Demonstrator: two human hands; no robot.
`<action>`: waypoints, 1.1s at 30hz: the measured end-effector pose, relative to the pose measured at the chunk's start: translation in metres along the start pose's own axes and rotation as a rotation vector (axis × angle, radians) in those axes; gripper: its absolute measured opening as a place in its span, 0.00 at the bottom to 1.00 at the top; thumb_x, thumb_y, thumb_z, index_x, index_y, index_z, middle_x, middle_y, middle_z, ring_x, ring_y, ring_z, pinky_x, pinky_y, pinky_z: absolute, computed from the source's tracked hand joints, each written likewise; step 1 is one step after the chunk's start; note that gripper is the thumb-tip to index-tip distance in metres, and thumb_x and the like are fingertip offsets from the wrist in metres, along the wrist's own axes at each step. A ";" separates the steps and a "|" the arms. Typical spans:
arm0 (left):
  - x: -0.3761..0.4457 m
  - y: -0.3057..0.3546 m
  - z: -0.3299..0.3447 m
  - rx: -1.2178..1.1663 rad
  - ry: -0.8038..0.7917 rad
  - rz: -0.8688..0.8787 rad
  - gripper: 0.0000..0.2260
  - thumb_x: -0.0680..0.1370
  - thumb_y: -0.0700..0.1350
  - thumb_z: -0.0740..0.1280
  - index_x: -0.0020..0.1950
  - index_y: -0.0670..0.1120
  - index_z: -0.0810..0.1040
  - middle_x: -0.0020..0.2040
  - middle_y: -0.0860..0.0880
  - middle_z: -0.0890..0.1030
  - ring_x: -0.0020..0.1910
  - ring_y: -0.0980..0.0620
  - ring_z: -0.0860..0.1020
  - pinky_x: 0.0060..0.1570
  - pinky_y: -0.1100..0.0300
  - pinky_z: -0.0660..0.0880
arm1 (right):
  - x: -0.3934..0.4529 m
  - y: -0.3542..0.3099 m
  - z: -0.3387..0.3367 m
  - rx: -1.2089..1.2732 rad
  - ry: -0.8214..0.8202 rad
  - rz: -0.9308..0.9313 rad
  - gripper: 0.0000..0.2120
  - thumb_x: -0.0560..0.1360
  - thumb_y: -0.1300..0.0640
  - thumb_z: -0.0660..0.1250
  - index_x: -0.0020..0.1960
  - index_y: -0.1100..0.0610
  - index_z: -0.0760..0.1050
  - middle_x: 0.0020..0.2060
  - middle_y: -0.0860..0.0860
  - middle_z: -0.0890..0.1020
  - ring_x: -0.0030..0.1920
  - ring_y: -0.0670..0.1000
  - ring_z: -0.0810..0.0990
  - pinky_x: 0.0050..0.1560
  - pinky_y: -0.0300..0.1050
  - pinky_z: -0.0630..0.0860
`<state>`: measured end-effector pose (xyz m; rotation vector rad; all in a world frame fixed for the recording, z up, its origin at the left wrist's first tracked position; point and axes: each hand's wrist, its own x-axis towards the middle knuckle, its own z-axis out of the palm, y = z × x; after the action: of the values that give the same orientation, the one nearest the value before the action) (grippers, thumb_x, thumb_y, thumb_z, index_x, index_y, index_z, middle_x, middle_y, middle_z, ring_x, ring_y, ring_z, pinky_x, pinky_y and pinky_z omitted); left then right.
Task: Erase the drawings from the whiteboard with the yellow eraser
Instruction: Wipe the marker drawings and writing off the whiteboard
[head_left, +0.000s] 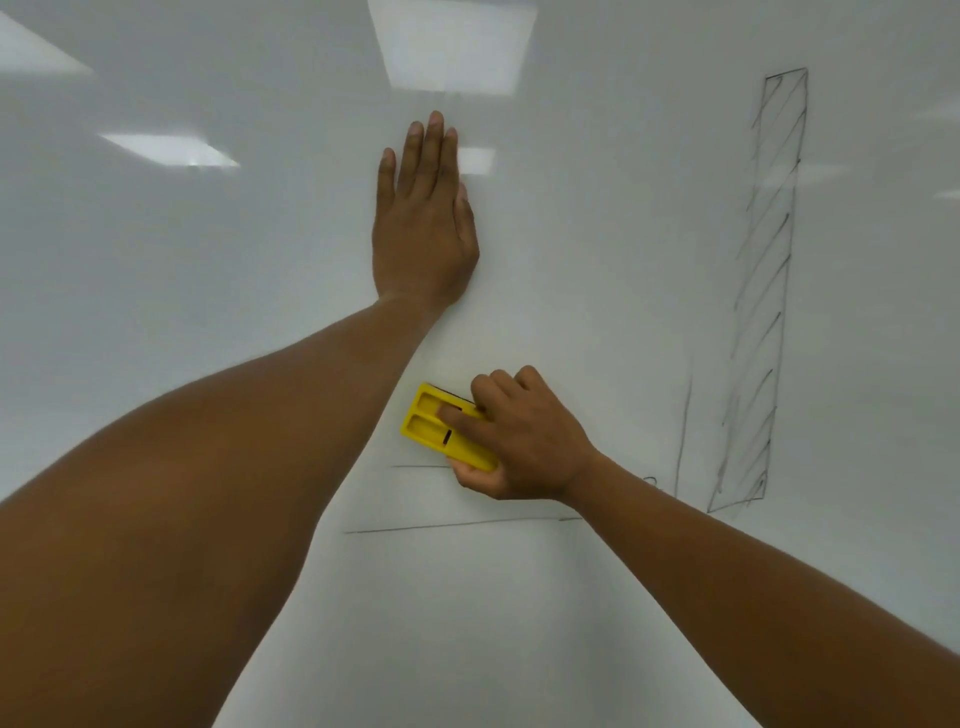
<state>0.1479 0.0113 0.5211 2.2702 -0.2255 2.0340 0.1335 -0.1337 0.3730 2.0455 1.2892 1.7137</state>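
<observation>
The whiteboard fills the whole view. My left hand lies flat on it with straight fingers, above the middle. Lower down, my right hand grips the yellow eraser and holds it against the board. At the right stands a tall hatched bar drawing with a long vertical line to its left. A short horizontal line runs just under the eraser. Below my right hand runs a longer line.
Ceiling lights reflect in the glossy board at the top and at the left. My two forearms cross the lower half of the view and hide parts of the board.
</observation>
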 end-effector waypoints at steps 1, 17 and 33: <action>0.000 -0.001 0.000 0.000 -0.002 0.001 0.24 0.84 0.46 0.46 0.81 0.42 0.53 0.82 0.46 0.54 0.81 0.49 0.51 0.79 0.50 0.45 | 0.000 -0.002 0.002 0.005 0.005 0.015 0.21 0.71 0.43 0.65 0.58 0.55 0.78 0.42 0.55 0.72 0.38 0.55 0.68 0.38 0.48 0.63; -0.024 -0.013 -0.002 0.004 -0.026 0.043 0.24 0.85 0.46 0.47 0.81 0.43 0.54 0.82 0.47 0.55 0.81 0.49 0.51 0.80 0.52 0.45 | -0.005 -0.031 0.022 0.043 0.002 -0.020 0.21 0.70 0.43 0.65 0.59 0.53 0.77 0.44 0.55 0.71 0.39 0.56 0.69 0.39 0.49 0.62; -0.086 -0.054 -0.009 0.006 -0.033 0.184 0.23 0.84 0.44 0.52 0.80 0.41 0.59 0.80 0.45 0.60 0.80 0.48 0.57 0.79 0.49 0.53 | 0.003 -0.078 0.039 0.081 -0.072 -0.127 0.22 0.68 0.42 0.66 0.58 0.51 0.78 0.44 0.55 0.74 0.40 0.55 0.69 0.40 0.48 0.63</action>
<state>0.1388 0.0703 0.4388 2.3674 -0.4470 2.0836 0.1283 -0.0696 0.3141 2.0006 1.4539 1.5432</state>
